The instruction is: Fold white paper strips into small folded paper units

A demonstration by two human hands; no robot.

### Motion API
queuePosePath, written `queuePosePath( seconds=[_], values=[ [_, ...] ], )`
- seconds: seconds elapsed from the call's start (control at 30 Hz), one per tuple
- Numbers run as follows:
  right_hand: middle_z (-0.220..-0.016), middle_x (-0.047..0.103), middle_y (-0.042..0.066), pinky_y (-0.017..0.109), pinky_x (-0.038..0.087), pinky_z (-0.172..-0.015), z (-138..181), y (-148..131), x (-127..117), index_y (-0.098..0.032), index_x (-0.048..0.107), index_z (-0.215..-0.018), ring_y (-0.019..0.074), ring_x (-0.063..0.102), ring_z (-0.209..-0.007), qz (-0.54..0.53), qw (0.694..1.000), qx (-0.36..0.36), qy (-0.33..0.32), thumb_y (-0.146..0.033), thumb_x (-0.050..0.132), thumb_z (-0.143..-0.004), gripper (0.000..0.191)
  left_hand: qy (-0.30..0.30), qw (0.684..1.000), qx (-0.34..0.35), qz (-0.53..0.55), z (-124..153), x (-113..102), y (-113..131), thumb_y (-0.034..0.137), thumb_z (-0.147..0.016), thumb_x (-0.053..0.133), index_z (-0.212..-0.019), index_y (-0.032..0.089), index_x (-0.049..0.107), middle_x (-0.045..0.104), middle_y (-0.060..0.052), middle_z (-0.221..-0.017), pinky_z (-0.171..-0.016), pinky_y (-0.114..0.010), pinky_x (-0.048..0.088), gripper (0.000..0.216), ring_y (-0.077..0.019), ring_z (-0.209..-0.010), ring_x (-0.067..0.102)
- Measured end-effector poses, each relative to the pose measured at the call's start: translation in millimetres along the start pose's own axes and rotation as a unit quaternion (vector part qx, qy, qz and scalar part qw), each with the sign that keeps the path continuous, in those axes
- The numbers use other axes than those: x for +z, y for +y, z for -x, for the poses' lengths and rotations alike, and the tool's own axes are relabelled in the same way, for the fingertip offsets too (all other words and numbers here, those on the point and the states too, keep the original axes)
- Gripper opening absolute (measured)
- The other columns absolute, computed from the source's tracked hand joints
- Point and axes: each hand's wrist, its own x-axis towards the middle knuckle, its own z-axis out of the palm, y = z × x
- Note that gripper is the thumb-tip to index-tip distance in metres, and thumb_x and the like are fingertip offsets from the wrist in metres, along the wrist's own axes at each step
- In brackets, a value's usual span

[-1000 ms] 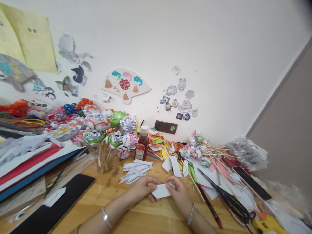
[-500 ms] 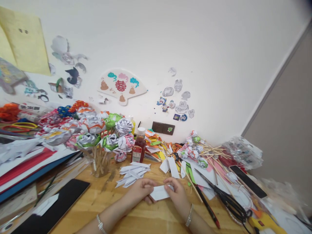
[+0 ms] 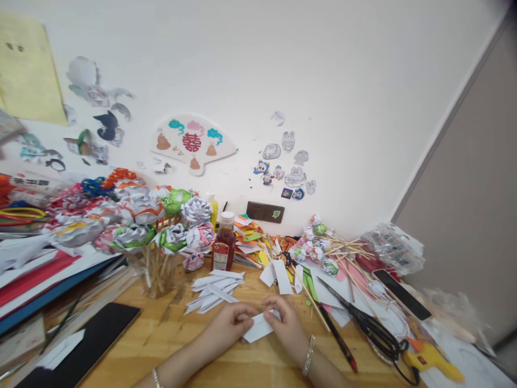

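Between my two hands is a small white piece of folded paper (image 3: 260, 327), held just above the wooden table (image 3: 194, 353). My left hand (image 3: 234, 325) pinches its left end, thumb on top. On its right side, my right hand (image 3: 285, 323) grips it with the thumb across the upper face and the fingers behind. Just beyond my left hand lies a loose pile of folded white paper strips (image 3: 214, 291). Several flat white paper pieces (image 3: 283, 277) lie past my right hand.
Paper flowers on sticks stand in a clear container (image 3: 155, 275) at left, near a red-labelled bottle (image 3: 224, 242). To the right are a black-and-red pen (image 3: 339, 337), black scissors (image 3: 375, 331), a phone (image 3: 402, 293) and a yellow glue gun (image 3: 432, 361). A black flat board (image 3: 100, 339) lies front left.
The paper has tilted, its right end now higher, as both hands shift their hold on it. The whole view has swung slightly right, so the scene sits further left.
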Motion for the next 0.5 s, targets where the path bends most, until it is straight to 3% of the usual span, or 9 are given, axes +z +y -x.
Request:
queuePosePath(
  seconds=[0.27,0.5],
  values=[
    [-0.058,0.050,-0.003,0.021,0.035,-0.047,0.4,2.1,0.9,-0.018,0.050,-0.078,0.0120,0.047,-0.051,-0.061,0.998,0.031,-0.003,-0.024,0.046,-0.072,0.009,0.008,1.000,0.000,-0.024,-0.2,-1.7,-1.3,0.036,-0.063,0.054,-0.075,0.012,0.058,0.058,0.001,-0.053,-0.048,-0.021,0.038,0.027,-0.0117,-0.047,0.050],
    [-0.058,0.049,-0.004,0.021,0.035,-0.051,5.4,-0.9,3.5,-0.019,0.045,-0.087,0.0115,0.047,-0.054,-0.035,0.999,-0.010,-0.038,-0.020,0.045,-0.074,0.013,0.012,0.993,0.040,-0.109,0.9,2.8,0.7,0.029,-0.065,0.051,-0.070,0.013,0.059,0.057,0.000,-0.060,-0.052,-0.019,0.037,0.019,-0.0119,-0.056,0.049]
  ],
)
